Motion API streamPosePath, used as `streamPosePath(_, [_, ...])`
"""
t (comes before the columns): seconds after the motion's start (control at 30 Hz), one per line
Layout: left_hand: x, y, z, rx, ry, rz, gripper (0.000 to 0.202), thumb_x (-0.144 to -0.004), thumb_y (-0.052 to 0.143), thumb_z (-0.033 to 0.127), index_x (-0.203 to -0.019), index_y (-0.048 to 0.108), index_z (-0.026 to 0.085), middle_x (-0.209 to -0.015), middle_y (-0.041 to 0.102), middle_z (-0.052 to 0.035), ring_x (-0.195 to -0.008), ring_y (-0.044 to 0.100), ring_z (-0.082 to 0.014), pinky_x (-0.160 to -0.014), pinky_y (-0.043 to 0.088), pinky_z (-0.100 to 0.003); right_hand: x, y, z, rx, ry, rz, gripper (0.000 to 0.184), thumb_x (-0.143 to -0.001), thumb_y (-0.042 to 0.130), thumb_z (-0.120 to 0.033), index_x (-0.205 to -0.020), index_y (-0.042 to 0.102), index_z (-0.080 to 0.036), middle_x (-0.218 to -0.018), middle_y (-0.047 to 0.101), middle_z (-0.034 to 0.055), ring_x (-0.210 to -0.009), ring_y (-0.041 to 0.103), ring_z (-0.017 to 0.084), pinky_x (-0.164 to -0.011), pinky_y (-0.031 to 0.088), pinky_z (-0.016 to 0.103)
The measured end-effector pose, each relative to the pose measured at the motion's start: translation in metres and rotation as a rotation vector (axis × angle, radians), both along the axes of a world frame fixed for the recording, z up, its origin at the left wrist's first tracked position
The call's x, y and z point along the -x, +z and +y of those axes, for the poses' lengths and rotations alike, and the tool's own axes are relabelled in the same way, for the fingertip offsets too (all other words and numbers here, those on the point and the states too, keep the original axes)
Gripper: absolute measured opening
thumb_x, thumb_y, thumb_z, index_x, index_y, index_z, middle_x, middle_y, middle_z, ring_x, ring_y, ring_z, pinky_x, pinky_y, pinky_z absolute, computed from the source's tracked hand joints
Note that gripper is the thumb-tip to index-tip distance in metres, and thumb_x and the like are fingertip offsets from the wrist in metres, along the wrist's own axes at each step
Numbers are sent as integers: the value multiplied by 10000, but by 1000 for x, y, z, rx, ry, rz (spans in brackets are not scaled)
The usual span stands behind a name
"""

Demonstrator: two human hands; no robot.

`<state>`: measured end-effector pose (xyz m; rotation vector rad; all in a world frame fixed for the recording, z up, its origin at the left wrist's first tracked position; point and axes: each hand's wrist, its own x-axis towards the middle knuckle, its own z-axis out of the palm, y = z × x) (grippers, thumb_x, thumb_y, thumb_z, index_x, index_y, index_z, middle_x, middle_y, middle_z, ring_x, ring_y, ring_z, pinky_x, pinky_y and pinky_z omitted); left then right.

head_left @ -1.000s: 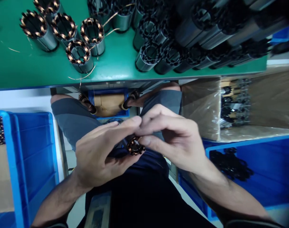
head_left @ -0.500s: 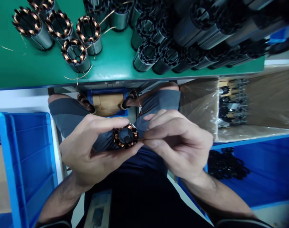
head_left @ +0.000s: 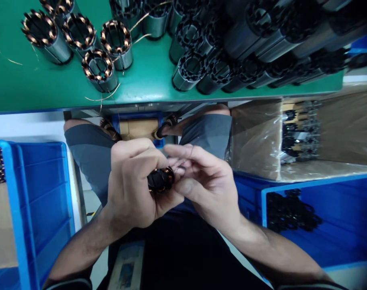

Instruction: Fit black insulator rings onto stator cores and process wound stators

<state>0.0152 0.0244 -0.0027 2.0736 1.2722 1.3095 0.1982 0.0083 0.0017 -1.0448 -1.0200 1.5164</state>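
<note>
The left hand (head_left: pixel 135 183) is wrapped around a wound stator (head_left: pixel 161 179), a short cylinder with copper coils ringing its end, held over the lap, near the body and below the near edge of the green bench (head_left: pixel 50 86); the fingers are clamped around its barrel so that only the coiled end shows between thumb and forefinger; the right hand (head_left: pixel 201 183) lies just to the right of it, its fingertips (head_left: pixel 174 163) pinched together at the rim of the coils, seemingly on a fine wire, though the strand itself is too thin to make out; the part is probably dense for its bulk, a rigid steel core that will not give under a firm grip, while the copper windings and their loose lead ends look delicate and easy to nick or bend; the smooth barrel therefore seems the safe place to take hold, with the coil ends left alone; on the far left of the bench stand four more wound stators (head_left: pixel 99 68) with stray copper wire trailing; to the far right crowd bare black cores (head_left: pixel 201 68), unwound; a blue bin (head_left: pixel 35 193) stands at the left, another blue bin (head_left: pixel 337 189) with dark parts at the right, and a lined carton (head_left: pixel 256 137) beyond it.
</note>
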Motion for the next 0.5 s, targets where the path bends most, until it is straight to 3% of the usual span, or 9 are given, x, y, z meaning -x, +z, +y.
streamPosePath(0.1, [2, -4, -4, 27, 13, 76, 291, -1036, 912, 421, -1120, 672, 279, -966, 750, -34, -978, 810, -239, -882, 689, -373, 2, -3, -2, 40, -42, 26, 95, -1064, 976, -303, -1152, 975, -339, -1091, 902, 11, -1025, 852, 161, -928, 720, 283])
streamPosePath(0.23, [3, -1, -11, 21, -12, 217, 203, -1033, 846, 311, -981, 658, 255, -1020, 713, -82, -983, 756, -232, -895, 700, -363, -8, 1, 5, 31, 31, -6, 114, -1054, 964, -207, -1079, 937, -315, -1054, 861, -1, -1002, 828, 158, -910, 705, 283])
streamPosePath(0.33, [6, 8, -11, 91, -35, 166, 108, -1006, 821, 238, -995, 713, 238, -1100, 699, -85, -960, 747, -197, -798, 672, -294, -24, 13, 21, -134, 163, -219, 126, -1022, 979, -181, -1050, 895, -272, -1136, 828, 32, -1086, 822, 186, -993, 714, 330])
streamPosePath(0.37, [8, 10, -11, 180, -62, 88, 73, -1022, 805, 229, -1049, 739, 241, -1114, 715, -77, -927, 757, -182, -762, 662, -276, -31, 18, 27, -236, 207, -317, 131, -1010, 983, -179, -1040, 888, -264, -1197, 825, 53, -1160, 825, 213, -1057, 715, 363])
streamPosePath(0.43, [13, 9, -9, 506, -224, -128, 86, -1147, 696, 305, -1193, 754, 260, -1045, 765, -46, -750, 751, -151, -652, 637, -262, -43, 28, 37, -446, 305, -488, 137, -1007, 961, -162, -1055, 886, -267, -1347, 825, 82, -1327, 817, 274, -1195, 697, 432])
streamPosePath(0.5, [19, 1, -8, 896, -473, -346, 393, -1284, 426, 504, -1291, 732, 257, -856, 770, -10, -502, 656, -145, -492, 566, -277, -54, 36, 43, -586, 421, -570, 153, -1038, 898, -141, -1108, 867, -273, -1450, 832, 75, -1410, 815, 289, -1238, 693, 441])
